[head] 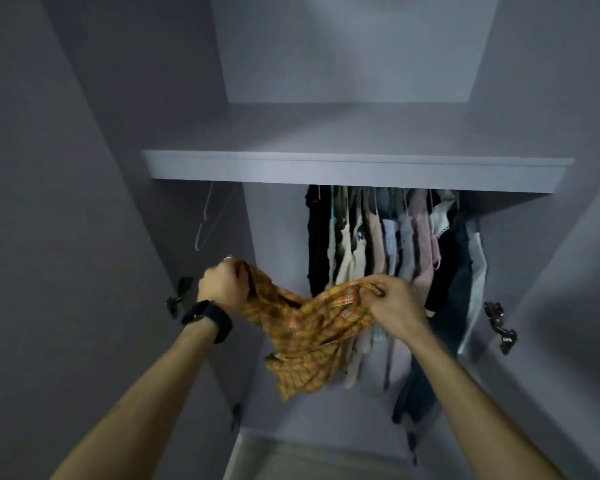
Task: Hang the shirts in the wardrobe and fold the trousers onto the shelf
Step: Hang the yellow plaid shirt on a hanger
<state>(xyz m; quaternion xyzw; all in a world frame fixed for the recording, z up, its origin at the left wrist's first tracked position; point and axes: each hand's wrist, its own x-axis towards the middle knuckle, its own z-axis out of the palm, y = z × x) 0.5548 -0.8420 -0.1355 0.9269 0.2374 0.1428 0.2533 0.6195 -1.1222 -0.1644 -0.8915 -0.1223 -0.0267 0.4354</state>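
Below the pale grey wardrobe shelf (357,169), an orange-and-yellow checked fabric shirt (309,327) is held up for hanging.
Under the shelf's right half hangs a packed row of garments (395,244). Under its front edge the shirt sags between both hands, probably being opened out: the left hand (220,285) clenches one bunched end, the right hand (392,303) pinches an edge. A thin wire hanger (205,220) hangs empty under the shelf's left end.

I'm at home, facing an open grey wardrobe (347,64). A flat grey board shelf (357,168) spans it, with a packed row of dark, cream and pink hanging clothes (395,244), a bare thin wire hanger (204,220) and dark metal door hinges (498,323) beneath.
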